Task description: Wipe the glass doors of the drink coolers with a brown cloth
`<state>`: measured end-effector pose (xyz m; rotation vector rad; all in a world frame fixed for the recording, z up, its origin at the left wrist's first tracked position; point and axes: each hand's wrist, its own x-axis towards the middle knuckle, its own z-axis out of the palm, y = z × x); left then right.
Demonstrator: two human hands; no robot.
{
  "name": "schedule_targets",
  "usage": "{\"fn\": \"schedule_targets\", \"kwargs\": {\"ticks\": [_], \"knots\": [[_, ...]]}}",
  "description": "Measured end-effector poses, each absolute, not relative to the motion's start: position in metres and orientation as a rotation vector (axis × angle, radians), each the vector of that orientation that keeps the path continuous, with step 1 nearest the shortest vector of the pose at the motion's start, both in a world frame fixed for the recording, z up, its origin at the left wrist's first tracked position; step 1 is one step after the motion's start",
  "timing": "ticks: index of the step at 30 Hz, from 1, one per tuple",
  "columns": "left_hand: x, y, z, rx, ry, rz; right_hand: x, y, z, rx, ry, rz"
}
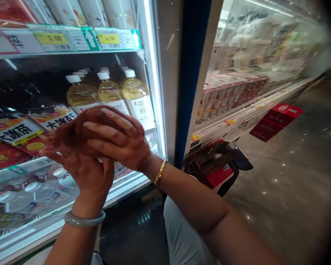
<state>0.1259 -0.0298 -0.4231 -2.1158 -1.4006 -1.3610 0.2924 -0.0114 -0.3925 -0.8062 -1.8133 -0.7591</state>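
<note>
My two hands are pressed together in front of an open cooler. My left hand [91, 173], with a pale green bangle at the wrist, points upward; its fingers are blurred and partly covered. My right hand [120, 141], with a gold bangle, lies across the top of the left hand with its fingers stretched out over it. I cannot make out anything between the hands. Just behind them stand yellow tea bottles [138, 96] with white caps on the cooler shelf.
Orange and red drink cartons [19, 133] sit left of the hands, with clear bottles [41, 188] on the shelf below. The cooler door [191, 73] stands open on the right. A red basket [217, 176] holding a brown bag sits beside my knee. Red crates [278, 118] lie along the aisle.
</note>
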Motion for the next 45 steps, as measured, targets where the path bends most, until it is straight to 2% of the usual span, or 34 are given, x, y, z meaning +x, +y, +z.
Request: {"fn": "schedule_targets", "kwargs": {"ticks": [7,12,18,26,32,39,45], "knots": [[0.135,-0.036,-0.419,-1.963,-1.307,-1.349,0.301,-0.004,-0.383,-0.701,-1.455,-0.761],[0.136,-0.03,-0.419,-1.914,-1.278,-1.396,0.293,-0.008,-0.388,-0.578,-1.552,-0.795],[0.142,-0.034,-0.416,-1.892,-1.28,-1.346,0.32,-0.006,-0.377,-0.705,-1.434,-0.749],[0.147,-0.038,-0.415,-1.904,-1.278,-1.35,0.301,-0.01,-0.398,-0.56,-1.61,-0.738],[0.151,-0.046,-0.41,-1.89,-1.316,-1.327,0.326,-0.001,-0.385,-0.639,-1.439,-0.746],[0.153,-0.044,-0.412,-1.862,-1.334,-1.341,0.296,-0.011,-0.402,-0.57,-1.61,-0.741],[0.153,-0.048,-0.405,-1.891,-1.315,-1.351,0.336,-0.002,-0.379,-0.681,-1.426,-0.796]]}}
